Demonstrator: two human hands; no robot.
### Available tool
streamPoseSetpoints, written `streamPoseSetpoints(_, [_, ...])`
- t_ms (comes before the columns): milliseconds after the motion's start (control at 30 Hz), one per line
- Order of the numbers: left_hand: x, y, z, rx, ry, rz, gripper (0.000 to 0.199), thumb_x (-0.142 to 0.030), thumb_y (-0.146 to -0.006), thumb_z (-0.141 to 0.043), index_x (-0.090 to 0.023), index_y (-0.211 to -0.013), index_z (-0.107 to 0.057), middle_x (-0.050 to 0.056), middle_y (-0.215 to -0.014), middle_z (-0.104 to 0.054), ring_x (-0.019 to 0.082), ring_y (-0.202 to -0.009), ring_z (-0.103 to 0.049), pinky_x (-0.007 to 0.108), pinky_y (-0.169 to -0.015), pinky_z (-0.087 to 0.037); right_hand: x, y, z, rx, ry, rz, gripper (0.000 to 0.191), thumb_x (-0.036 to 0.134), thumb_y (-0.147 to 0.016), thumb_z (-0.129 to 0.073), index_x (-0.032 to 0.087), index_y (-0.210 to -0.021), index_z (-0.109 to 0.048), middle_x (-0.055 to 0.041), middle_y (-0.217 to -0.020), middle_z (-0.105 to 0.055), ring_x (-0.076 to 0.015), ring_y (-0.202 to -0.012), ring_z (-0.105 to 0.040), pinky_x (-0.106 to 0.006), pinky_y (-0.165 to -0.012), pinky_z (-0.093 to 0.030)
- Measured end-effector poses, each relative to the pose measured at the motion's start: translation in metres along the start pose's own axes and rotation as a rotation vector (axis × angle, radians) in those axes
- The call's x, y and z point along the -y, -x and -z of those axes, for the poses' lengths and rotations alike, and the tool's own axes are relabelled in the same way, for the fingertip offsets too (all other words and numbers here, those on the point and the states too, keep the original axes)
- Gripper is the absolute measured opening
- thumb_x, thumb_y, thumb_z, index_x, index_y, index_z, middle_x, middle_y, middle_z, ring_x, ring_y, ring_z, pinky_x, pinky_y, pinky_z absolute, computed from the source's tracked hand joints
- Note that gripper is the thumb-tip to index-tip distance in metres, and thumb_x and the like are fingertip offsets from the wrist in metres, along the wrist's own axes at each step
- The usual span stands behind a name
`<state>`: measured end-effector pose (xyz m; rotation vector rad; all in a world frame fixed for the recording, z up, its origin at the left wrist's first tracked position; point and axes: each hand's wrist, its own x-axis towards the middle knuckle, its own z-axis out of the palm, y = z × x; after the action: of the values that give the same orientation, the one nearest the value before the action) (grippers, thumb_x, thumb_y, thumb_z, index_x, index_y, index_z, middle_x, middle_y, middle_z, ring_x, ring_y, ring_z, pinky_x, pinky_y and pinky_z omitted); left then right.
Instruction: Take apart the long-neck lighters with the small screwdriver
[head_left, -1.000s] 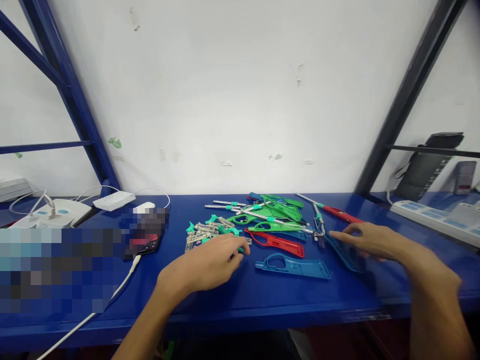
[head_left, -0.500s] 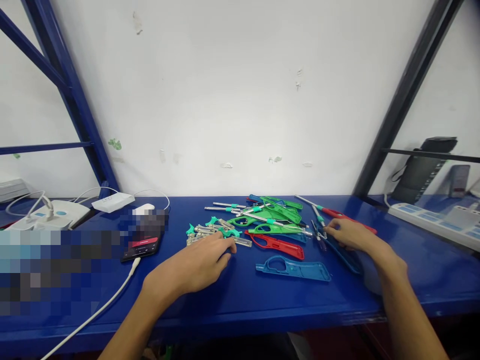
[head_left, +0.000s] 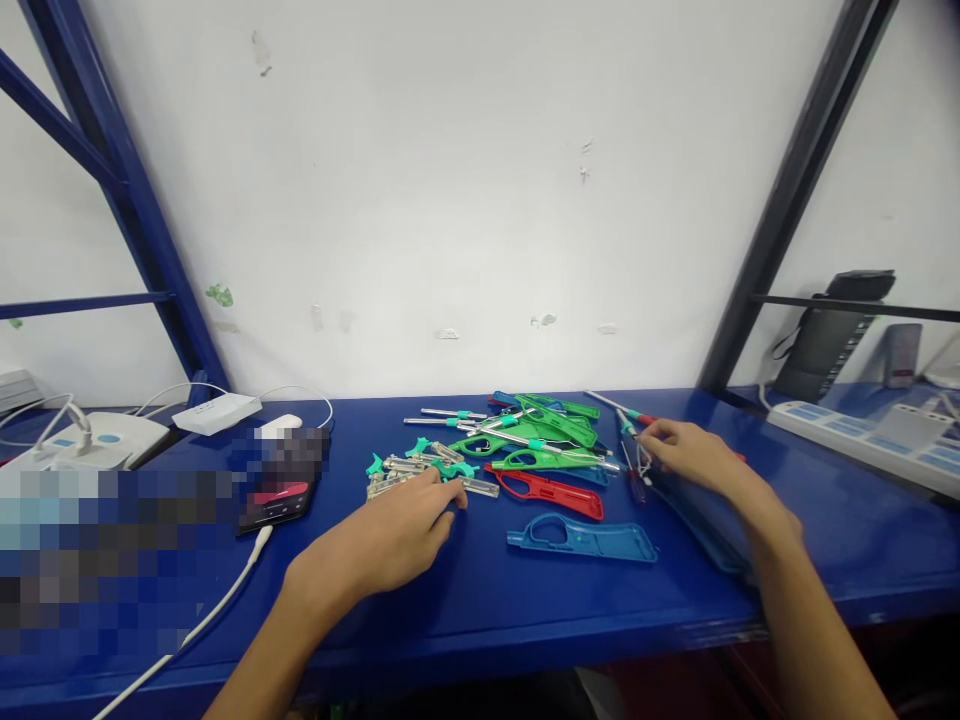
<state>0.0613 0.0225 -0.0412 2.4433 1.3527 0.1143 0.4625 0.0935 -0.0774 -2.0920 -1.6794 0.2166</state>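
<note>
My left hand rests on the table with loosely bent fingers, thumb apart and nothing visibly held. Its fingertips are beside a pile of clear tanks and teal triggers. At the right, my right hand has thumb and fingers pinched together; what is between them is too small to tell. A thin white wire shows just below those fingertips. Close by lie a screwdriver and a metal rod with a teal collar. A red lighter casing is partly hidden behind this hand, and a dark blue casing lies under the wrist.
Green lighter casings and metal rods are heaped mid-table. A red half-casing and a blue half-casing lie nearer. A phone with a white cable is at left; a power strip at right.
The view has shifted slightly. My right hand has moved a little up and away, covering more of the red casing and uncovering more of the dark blue one. My left hand stays put.
</note>
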Motion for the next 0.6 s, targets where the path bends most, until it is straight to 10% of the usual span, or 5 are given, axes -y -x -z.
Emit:
streamPoseSetpoints(367, [0.003, -0.004, -0.009, -0.068, 0.016, 0.006, 0.043, -0.023, -0.100, -0.038, -0.020, -0.137, -0.060, 0.017, -0.134, -0.062, 0.035, -0.119, -0.063, 0.051, -0.102, -0.047, -0.005, -0.002, -0.005, 0.075, -0.119, 0.090, 0.030, 0.043, -0.090, -0.056, 0.019, -0.090, -0.075, -0.0073, -0.082, -0.082, -0.0230, -0.065, -0.076, -0.028, -0.052, -0.050])
streamPoseSetpoints(600, [-0.012, 0.002, -0.008, -0.107, 0.000, -0.064, 0.035, -0.021, -0.102, -0.037, -0.020, -0.121, -0.066, 0.013, -0.119, -0.066, 0.030, -0.110, -0.064, 0.046, -0.097, -0.049, -0.021, -0.008, 0.005, -0.060, -0.017, 0.049, 0.031, 0.043, -0.088, -0.059, 0.022, -0.100, -0.078, -0.0117, -0.099, -0.082, -0.0328, -0.087, -0.076, -0.038, -0.074, -0.053])
